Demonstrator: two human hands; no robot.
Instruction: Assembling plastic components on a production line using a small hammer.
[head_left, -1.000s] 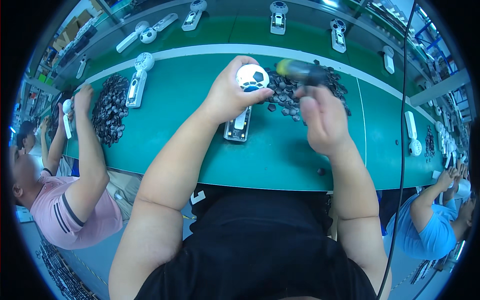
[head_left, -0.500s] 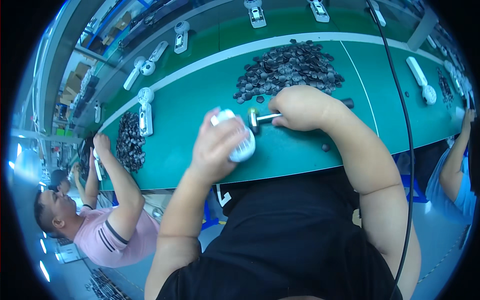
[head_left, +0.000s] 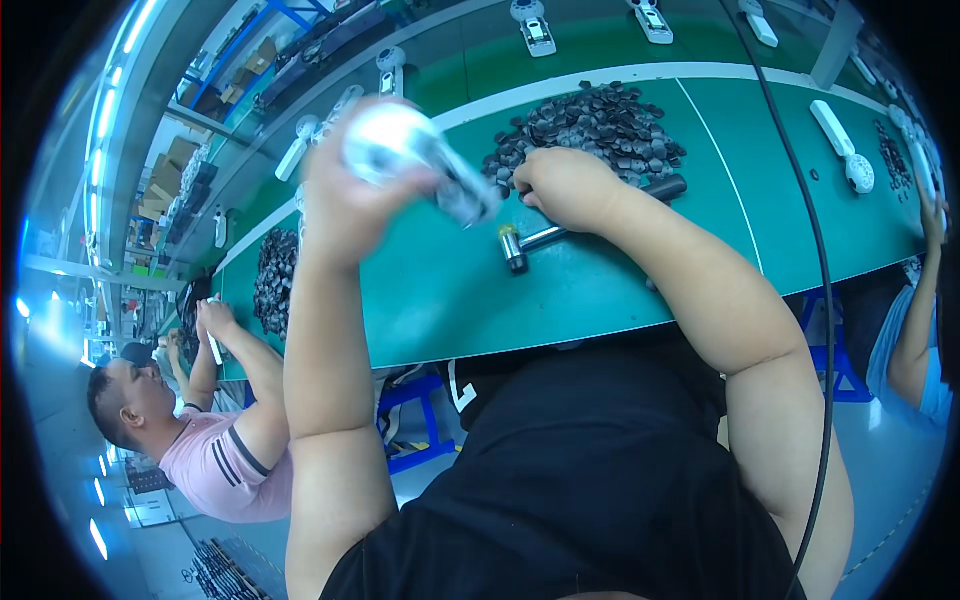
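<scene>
Right hand point(head_left: 572, 188) low by black pieces point(head_left: 595, 125)

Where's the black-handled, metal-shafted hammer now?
Head view, right of centre: the black-handled, metal-shafted hammer lies on the green tabletop, on the near side of the heap of small black pentagonal pieces, partly hidden by the right hand.

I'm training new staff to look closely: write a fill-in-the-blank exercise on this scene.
The person's ____ hand holds the white, round-headed plastic device.
The black-handled metal hammer has one black face and one ____ face.
The small, flat, dark pieces are heaped on the ____ tabletop.
The striped-sleeved shirt at the picture's left is ____.
Missing words: left; yellow; green; pink.
</scene>
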